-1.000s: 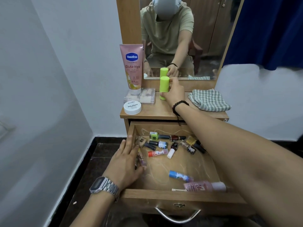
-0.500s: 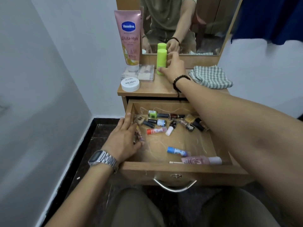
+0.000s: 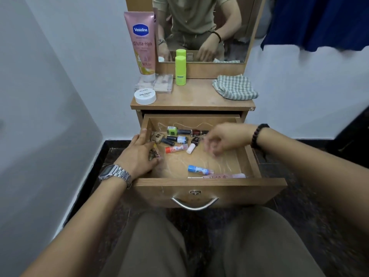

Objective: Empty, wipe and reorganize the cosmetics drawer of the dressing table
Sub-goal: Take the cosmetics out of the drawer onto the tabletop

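While a pink tube (image 3: 142, 45), white jar (image 3: 145, 96) and green bottle (image 3: 180, 70) already stand along the dressing table's (image 3: 195, 98) back edge, the drawer (image 3: 209, 186) holds many cosmetics, the right hand (image 3: 223, 139) hovering loosely curled, blurred, empty over its middle, the left hand (image 3: 139, 154) pinching something small by its left wall.

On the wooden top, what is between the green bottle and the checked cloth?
In the head view, only bare wooden tabletop lies between the upright lime-green plastic bottle and the crumpled green-and-white checked cloth; they stand apart.
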Motion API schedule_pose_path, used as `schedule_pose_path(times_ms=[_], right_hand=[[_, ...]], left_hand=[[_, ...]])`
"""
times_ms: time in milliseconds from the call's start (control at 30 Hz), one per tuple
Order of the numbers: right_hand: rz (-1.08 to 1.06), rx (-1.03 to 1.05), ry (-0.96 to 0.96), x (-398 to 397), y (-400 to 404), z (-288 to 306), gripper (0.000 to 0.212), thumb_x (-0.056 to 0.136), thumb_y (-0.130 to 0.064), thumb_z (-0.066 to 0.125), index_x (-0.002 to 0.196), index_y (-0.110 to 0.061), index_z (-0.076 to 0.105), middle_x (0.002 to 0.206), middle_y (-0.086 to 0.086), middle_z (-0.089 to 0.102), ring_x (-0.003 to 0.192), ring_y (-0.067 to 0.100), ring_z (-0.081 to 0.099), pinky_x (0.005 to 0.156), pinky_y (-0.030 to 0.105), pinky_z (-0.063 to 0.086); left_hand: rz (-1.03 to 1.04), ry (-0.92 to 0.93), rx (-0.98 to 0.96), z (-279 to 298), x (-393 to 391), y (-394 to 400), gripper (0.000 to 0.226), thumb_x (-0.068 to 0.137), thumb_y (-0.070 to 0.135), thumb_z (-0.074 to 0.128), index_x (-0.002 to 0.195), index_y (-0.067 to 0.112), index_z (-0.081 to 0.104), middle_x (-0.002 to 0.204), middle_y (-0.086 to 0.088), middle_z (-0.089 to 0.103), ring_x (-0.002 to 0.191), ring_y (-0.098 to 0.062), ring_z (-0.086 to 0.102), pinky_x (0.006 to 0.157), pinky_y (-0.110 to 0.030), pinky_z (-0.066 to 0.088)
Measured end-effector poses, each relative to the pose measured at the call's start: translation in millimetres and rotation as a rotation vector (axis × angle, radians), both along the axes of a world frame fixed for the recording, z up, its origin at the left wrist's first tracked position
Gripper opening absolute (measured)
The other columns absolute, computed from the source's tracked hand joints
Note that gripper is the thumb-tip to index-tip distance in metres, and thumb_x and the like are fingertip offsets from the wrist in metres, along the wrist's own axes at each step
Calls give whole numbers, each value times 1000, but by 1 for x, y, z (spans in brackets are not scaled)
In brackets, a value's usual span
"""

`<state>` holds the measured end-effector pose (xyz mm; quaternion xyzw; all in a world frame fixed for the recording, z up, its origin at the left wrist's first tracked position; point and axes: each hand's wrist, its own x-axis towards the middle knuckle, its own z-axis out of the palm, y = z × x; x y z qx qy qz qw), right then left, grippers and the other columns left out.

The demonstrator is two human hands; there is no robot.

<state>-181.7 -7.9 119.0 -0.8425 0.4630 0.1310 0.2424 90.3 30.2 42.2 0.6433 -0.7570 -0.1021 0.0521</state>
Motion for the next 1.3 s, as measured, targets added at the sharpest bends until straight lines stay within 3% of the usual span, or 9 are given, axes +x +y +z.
schedule_pose_path(times_ms=[133, 267, 367, 600, 767, 867, 1033, 1167, 1300], right_hand=[[28, 44, 277, -14, 20, -21, 33, 81, -21, 74, 112, -23, 61, 98, -6, 64, 86, 11, 55, 72, 22, 45], [35, 27, 336, -21, 30, -36, 28, 87, -12, 62, 114, -22, 60, 87, -11, 53, 85, 13, 54, 81, 29, 52], [83, -23, 372, -22, 31, -43, 20, 90, -13, 57, 108, -22, 63, 80, -13, 48, 83, 14, 53, 76, 28, 51], [111, -43, 366, -20, 31, -40, 11, 88, -15, 61, 94, -23, 56, 93, -5, 55, 86, 16, 52, 66, 23, 43], [80, -73, 202, -29, 29, -30, 25, 80, -35, 70, 96, -25, 55, 84, -9, 56, 76, 11, 51, 56, 21, 39], [70, -110, 87, -31, 27, -11, 28, 76, -32, 71, 101, -25, 61, 82, -10, 56, 69, 4, 47, 56, 21, 38], [-25, -171, -159, -27, 13, 35, 24, 80, -22, 69, 104, -26, 66, 92, -8, 66, 75, 8, 61, 63, 25, 52], [-169, -359, -370, -21, -10, 68, 27, 81, -22, 73, 106, -26, 63, 92, -13, 60, 74, 1, 56, 60, 13, 43], [-373, -447, -630, -9, -43, 84, 42, 74, -18, 80, 110, -17, 57, 88, -8, 63, 73, 9, 60, 68, 24, 52]], left_hand=[[-12, 8, -8, 3, 0, 2, 56, 89, 45, 57, 137, 17, 48, 161, -9, -2, 145, -28, 11, 116, -37, 20], [-17, 18, -5, 5, -2, 3, 54, 89, 43, 58, 136, 18, 49, 160, -9, 0, 144, -27, 13, 116, -37, 20], [-17, 13, 1, 6, -3, 4, 54, 90, 43, 57, 137, 18, 49, 161, -9, 0, 144, -27, 13, 115, -36, 20], [-11, 5, 2, 5, -1, 3, 56, 89, 44, 58, 138, 19, 48, 161, -9, 0, 145, -26, 12, 115, -35, 21], [-9, 8, 1, 6, -2, 4, 57, 89, 44, 58, 139, 18, 47, 161, -8, -1, 145, -26, 12, 116, -36, 20], [-7, 13, 0, 7, -2, 5, 58, 90, 43, 57, 140, 17, 46, 161, -8, -1, 145, -26, 12, 116, -35, 19], [5, 17, 3, 7, -4, 5, 59, 90, 45, 56, 142, 18, 43, 161, -7, -3, 146, -25, 10, 116, -36, 20], [-11, 34, 8, 6, -3, 4, 54, 89, 46, 56, 135, 18, 49, 161, -8, -2, 146, -24, 9, 116, -38, 21], [-22, 45, -3, 3, -2, 5, 51, 89, 46, 56, 131, 17, 52, 161, -9, -2, 146, -26, 10, 116, -39, 23]])
